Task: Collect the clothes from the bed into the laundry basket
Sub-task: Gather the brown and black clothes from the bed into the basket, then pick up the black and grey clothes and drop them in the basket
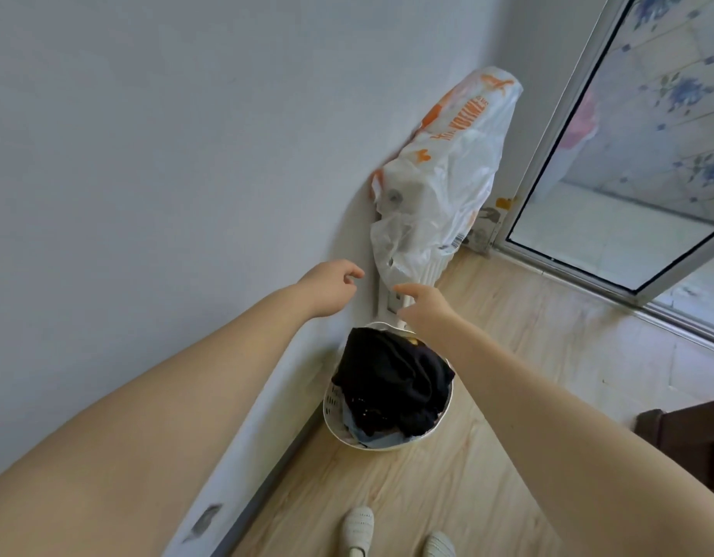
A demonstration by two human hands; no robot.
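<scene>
Two bare arms stretched forward and down from the lower corners, converging above the laundry basket (334, 400). Left hand (331, 289) held out near the white wall (146, 154), wrist slightly bent, fingers loosely curled with thumb and fingertips close together, holding nothing. Right hand (421, 305) beside it and a little lower, thumb pointing toward the left hand, fingers relaxed and partly curled, likewise holding nothing; both apart from each other by a small gap, both clear of the basket below. Not possible to tell whether the right fingertips touch the white stand behind them.

White perforated basket standing on the pale wooden floor (487, 456), tucked against the foot of the wall. Filled and heaped with dark clothes (391, 379), mostly black, mounded above the rim; a bit of lighter blue cloth showing at the near edge underneath. No bed in view.

Beyond the hands, a tall white appliance on a stand, wrapped in a crumpled white plastic bag (447, 166) with orange print, leaning in the corner. To the right, an open glass door (612, 162) in a metal frame. At the bottom edge, two light slippers (359, 528) on the floor, toes pointing toward the basket. Dark wooden furniture (692, 440) at the right edge.
</scene>
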